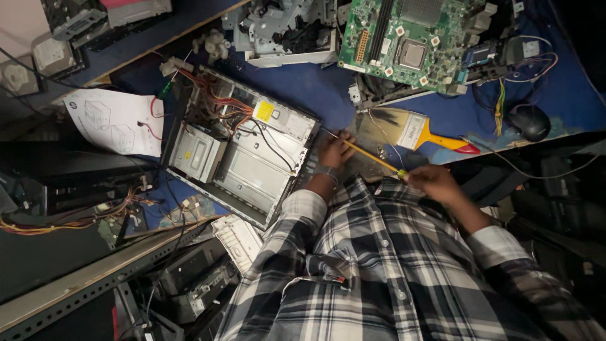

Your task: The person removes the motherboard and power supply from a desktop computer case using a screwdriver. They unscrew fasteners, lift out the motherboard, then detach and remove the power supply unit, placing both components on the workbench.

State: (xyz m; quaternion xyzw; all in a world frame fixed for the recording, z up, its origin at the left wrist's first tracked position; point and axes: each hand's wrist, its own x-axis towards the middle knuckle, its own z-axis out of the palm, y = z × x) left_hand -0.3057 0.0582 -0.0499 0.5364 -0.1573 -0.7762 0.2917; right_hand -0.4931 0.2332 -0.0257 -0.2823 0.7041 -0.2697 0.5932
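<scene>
1. The left hand is closing its fingers around the front part of a long yellow-shafted screwdriver, close to the metal tip, which is pointing toward the edge of the open computer case.
2. The right hand is gripping the screwdriver's back end, fingers wrapped shut around the handle, so the tool is running slantwise between the two hands above the blue surface.
3. The computer case is lying on its side just beside the left hand, showing a silver drive bay, a metal power unit with a yellow sticker, and red and orange wiring.
4. A wide paintbrush with an orange handle is lying just beyond the hands.
5. A green motherboard is sitting past the brush, next to a grey metal frame.
6. A black mouse is resting near the surface's right edge.
7. A printed sheet with line drawings is lying left of the case.
8. The person's plaid sleeves are covering the near foreground.
</scene>
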